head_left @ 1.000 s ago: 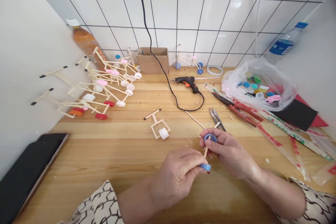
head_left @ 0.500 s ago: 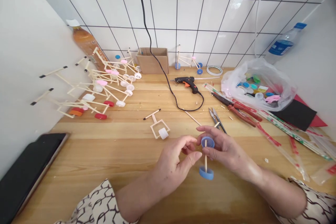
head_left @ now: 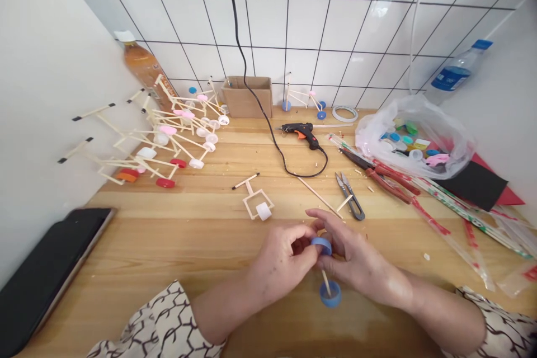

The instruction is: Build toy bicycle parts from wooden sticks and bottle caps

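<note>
Two blue bottle caps, an upper one and a lower one, sit at the two ends of a thin wooden stick. My left hand pinches the upper cap between thumb and fingers. From the other side, my right hand grips the same piece near that cap, its thumb close to the stick. The lower cap hangs free above the table, its hollow side showing. Just beyond my hands lies a small stick frame with a white cap on one corner.
Small scissors lie behind my right hand, pliers to their right. Further back are a glue gun with its cord and a plastic bag of caps. Several stick-and-cap models stand left; a phone lies nearer.
My left hand has closed in on the upper cap, which has tilted over. The stick with its caps has swung slightly, and the lower cap now faces me. Both hands have come together.
</note>
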`<state>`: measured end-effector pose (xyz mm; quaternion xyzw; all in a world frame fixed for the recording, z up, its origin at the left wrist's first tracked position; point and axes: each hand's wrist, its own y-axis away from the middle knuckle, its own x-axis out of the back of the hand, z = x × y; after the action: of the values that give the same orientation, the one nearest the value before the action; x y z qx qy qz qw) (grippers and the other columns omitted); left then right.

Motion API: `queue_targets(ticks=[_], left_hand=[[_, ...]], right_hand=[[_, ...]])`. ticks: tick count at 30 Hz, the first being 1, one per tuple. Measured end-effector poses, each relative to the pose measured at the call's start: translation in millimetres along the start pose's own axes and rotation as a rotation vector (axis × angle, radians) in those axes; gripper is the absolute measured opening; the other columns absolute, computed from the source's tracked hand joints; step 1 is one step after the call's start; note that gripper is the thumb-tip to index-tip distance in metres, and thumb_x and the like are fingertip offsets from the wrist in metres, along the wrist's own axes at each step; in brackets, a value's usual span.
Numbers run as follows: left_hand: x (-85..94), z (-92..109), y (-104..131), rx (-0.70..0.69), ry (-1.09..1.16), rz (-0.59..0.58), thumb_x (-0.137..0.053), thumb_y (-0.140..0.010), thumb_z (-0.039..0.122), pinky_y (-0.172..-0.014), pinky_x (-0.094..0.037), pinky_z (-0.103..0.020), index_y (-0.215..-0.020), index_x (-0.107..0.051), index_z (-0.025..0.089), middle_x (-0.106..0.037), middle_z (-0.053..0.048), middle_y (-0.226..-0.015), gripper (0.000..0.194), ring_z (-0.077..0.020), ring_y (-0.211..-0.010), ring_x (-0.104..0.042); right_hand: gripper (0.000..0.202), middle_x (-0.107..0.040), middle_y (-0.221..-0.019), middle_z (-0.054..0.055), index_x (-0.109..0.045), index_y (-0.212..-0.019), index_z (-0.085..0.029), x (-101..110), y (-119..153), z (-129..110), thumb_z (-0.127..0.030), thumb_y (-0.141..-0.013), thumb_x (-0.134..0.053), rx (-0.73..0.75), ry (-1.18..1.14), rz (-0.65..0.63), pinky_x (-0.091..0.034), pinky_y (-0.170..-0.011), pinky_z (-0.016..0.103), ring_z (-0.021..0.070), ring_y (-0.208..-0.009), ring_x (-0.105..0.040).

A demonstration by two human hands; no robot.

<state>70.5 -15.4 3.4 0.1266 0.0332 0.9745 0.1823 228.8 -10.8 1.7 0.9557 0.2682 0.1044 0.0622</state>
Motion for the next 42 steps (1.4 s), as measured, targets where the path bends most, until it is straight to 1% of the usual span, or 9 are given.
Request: queue_targets(ticks=[5,10,13,20,23,28,34,36,42], left_hand=[[4.1,0,0,-0.020,0.006,0.177,-0.054,-0.077,0.017,-0.056,-0.043,-0.020,-0.073,-0.065,0.014,-0.064,0.000,-0.064,0.012,-0.0110,-0.059,-0.054],[6.4,-1,0,-0.025,-0.063,0.304,-0.054,-0.078,0.021,-0.057,-0.042,-0.020,-0.067,-0.058,0.016,-0.060,0.001,-0.064,0.013,-0.0111,-0.060,-0.054],[5.2,-3,0,-0.024,-0.060,0.330,-0.055,-0.077,0.021,-0.057,-0.043,-0.021,-0.066,-0.056,0.016,-0.059,0.000,-0.064,0.012,-0.0115,-0.061,-0.054],[8.6,4,-4,0.102,0.244,0.168,-0.057,-0.076,0.021,-0.066,-0.048,-0.024,-0.084,-0.064,0.014,-0.064,-0.002,-0.076,0.013,-0.0133,-0.069,-0.059],[11.4,4,-5,0.168,0.358,0.097,-0.059,-0.075,0.023,-0.067,-0.048,-0.024,-0.084,-0.066,0.014,-0.065,0.000,-0.071,0.014,-0.0130,-0.068,-0.059],[11.5,-5,-6,0.186,0.534,0.125,-0.058,-0.080,0.038,-0.063,-0.047,-0.025,-0.077,-0.068,0.014,-0.064,-0.001,-0.067,0.026,-0.0119,-0.061,-0.058],[8.3,-7,-7,0.247,0.750,0.181,-0.066,-0.074,0.039,-0.059,-0.049,-0.026,-0.081,-0.067,0.013,-0.061,-0.001,-0.072,0.027,-0.0109,-0.060,-0.055],[7.4,-7,-6,0.265,0.798,0.163,-0.066,-0.074,0.040,-0.058,-0.049,-0.027,-0.084,-0.066,0.012,-0.059,-0.002,-0.073,0.030,-0.0111,-0.060,-0.053],[6.6,-8,-7,0.270,0.836,0.054,-0.064,-0.076,0.039,-0.056,-0.048,-0.028,-0.071,-0.064,0.011,-0.055,-0.002,-0.069,0.029,-0.0117,-0.060,-0.049]], right_hand=[[0.033,-0.059,-0.089,0.003,-0.052,-0.103,-0.021,2,-2,-6,-0.019,-0.072,-0.060,-0.048,0.124,0.091,-0.046,-0.069,0.030,0.0159,-0.078,-0.055],[0.005,-0.060,-0.076,0.002,-0.059,-0.079,-0.020,4,-3,-8,-0.024,-0.076,-0.061,0.020,0.307,0.098,-0.043,-0.068,0.029,0.0160,-0.073,-0.053],[0.012,-0.059,-0.070,0.001,-0.058,-0.068,-0.020,3,-3,-7,-0.022,-0.080,-0.056,0.060,0.324,0.059,-0.043,-0.067,0.028,0.0158,-0.071,-0.054],[0.020,-0.052,-0.058,-0.002,-0.050,-0.062,-0.020,4,-3,-11,-0.023,-0.082,-0.050,-0.030,0.234,0.034,-0.040,-0.056,0.024,0.0124,-0.057,-0.049],[0.019,-0.050,-0.059,-0.002,-0.050,-0.066,-0.019,7,-4,-14,-0.026,-0.083,-0.048,-0.076,0.173,-0.013,-0.040,-0.053,0.024,0.0118,-0.055,-0.048],[0.022,-0.047,-0.059,-0.003,-0.048,-0.066,-0.019,8,-3,-15,-0.029,-0.085,-0.046,-0.097,0.169,-0.032,-0.038,-0.052,0.023,0.0113,-0.054,-0.045],[0.023,-0.045,-0.059,-0.003,-0.046,-0.066,-0.019,9,-1,-13,-0.030,-0.086,-0.045,-0.125,0.157,-0.017,-0.037,-0.051,0.022,0.0104,-0.054,-0.043],[0.024,-0.044,-0.059,-0.003,-0.045,-0.065,-0.019,9,-2,-13,-0.030,-0.086,-0.045,-0.129,0.150,-0.008,-0.036,-0.050,0.022,0.0099,-0.053,-0.042],[0.024,-0.043,-0.057,-0.004,-0.043,-0.064,-0.019,10,-3,-14,-0.030,-0.086,-0.044,-0.159,0.149,-0.015,-0.037,-0.049,0.021,0.0093,-0.051,-0.042]])
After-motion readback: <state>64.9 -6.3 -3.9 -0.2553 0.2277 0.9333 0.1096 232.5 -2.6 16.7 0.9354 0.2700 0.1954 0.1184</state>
